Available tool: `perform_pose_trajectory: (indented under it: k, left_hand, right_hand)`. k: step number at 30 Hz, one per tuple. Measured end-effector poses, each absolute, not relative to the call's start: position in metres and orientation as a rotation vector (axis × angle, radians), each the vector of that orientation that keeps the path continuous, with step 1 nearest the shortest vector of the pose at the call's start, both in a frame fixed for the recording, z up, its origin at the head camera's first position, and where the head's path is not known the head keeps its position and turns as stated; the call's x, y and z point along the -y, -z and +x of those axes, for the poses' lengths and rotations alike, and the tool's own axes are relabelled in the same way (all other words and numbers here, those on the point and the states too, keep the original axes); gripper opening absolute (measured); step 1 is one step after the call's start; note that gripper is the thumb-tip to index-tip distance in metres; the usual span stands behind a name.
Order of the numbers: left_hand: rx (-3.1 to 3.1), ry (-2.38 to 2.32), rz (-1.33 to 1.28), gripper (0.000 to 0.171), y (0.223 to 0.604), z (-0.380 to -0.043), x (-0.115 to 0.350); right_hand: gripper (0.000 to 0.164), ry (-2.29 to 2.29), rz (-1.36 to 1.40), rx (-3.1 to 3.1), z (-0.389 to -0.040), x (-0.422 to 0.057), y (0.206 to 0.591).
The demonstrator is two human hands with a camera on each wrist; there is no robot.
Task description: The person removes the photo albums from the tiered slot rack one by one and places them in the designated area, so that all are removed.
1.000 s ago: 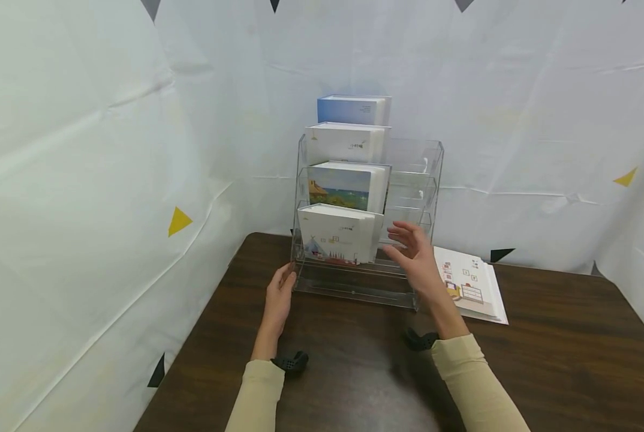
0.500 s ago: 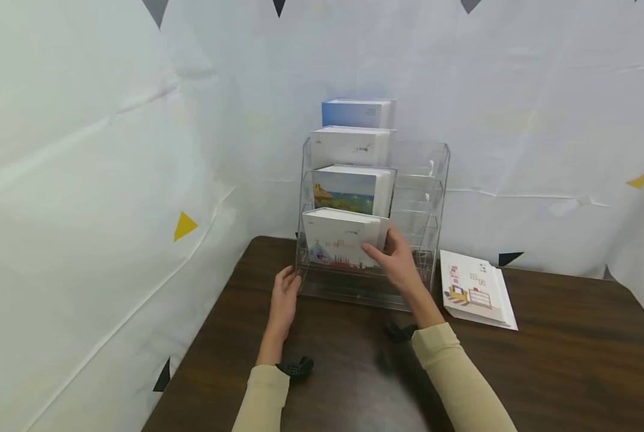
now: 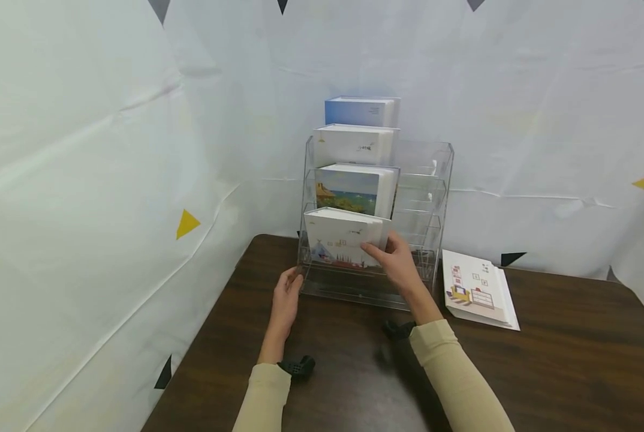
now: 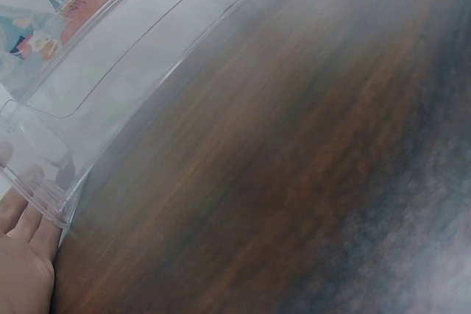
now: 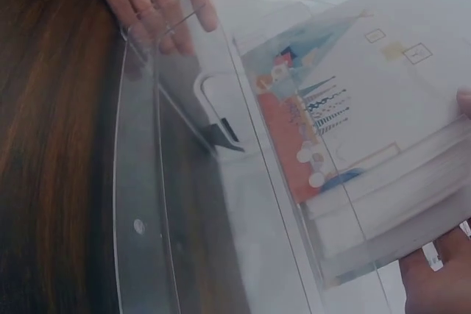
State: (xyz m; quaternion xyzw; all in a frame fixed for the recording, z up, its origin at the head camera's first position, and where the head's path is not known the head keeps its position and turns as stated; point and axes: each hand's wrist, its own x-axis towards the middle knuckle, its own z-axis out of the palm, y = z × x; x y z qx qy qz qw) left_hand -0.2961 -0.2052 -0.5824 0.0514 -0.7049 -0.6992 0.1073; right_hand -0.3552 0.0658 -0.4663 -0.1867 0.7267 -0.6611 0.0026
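Observation:
A clear acrylic tiered rack stands on the table, its left half stacked with books. On the lowest filled tier is a thick white book with a printed tent scene. My right hand pinches its right edge, thumb on the front cover and fingers behind. In the right wrist view, part of that hand shows at the white pages. My left hand touches the rack's lower left side. The left wrist view has its fingers lying straight along the clear side panel.
Behind stand a book with a seaside painting, another white book and a blue one. To the rack's right, a white book lies flat on the dark wooden table. White sheeting surrounds the table.
My right hand, apart from the front white book a second ago, has moved left and taken hold of its right edge. The left hand stays at the rack's side.

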Motion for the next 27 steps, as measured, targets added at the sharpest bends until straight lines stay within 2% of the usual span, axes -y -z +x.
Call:
perform_pose_trajectory:
  k: [16, 27]
  left_hand:
    - [2.079, 2.038, 0.142, 0.05, 0.5835, -0.2977, 0.2092]
    - [2.098, 2.037, 0.154, 0.054, 0.5873, -0.297, 0.207]
  right_hand:
    - [0.05, 2.093, -0.457, -2.231, -0.3638, -0.061, 0.466]
    - [0.053, 2.136, -0.423, -2.233, -0.3559, -0.062, 0.4569]
